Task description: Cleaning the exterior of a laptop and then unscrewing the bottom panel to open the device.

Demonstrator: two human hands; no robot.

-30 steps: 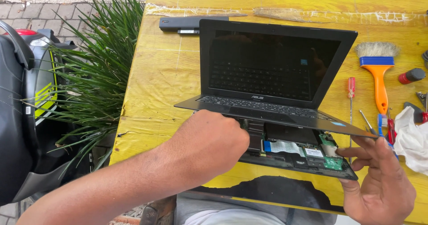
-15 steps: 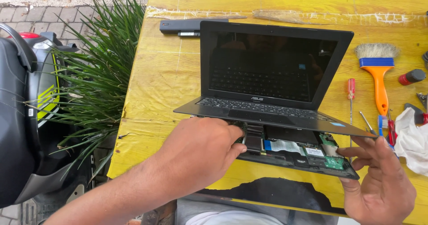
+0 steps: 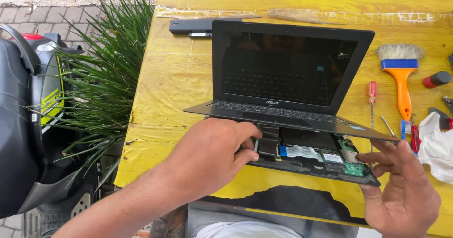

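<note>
A small black laptop (image 3: 288, 68) stands open on the yellow wooden table (image 3: 174, 82). Its keyboard deck (image 3: 283, 115) is lifted off the bottom case (image 3: 321, 165), and green circuit boards and a white flat cable show in the gap. My left hand (image 3: 212, 155) reaches under the lifted deck, fingertips inside the case near the flat cable. My right hand (image 3: 401, 186) holds up the deck's front right corner, fingers spread beneath it.
A long black battery bar (image 3: 193, 26) lies behind the laptop. To the right lie an orange-handled brush (image 3: 400, 73), a red-handled screwdriver (image 3: 372, 96), other small tools and a white cloth (image 3: 436, 146). Left of the table are a spiky green plant (image 3: 104, 82) and a scooter (image 3: 23, 125).
The keyboard deck has risen a little higher at the front. My left hand has slid further under it toward the middle. My right hand stays at the corner.
</note>
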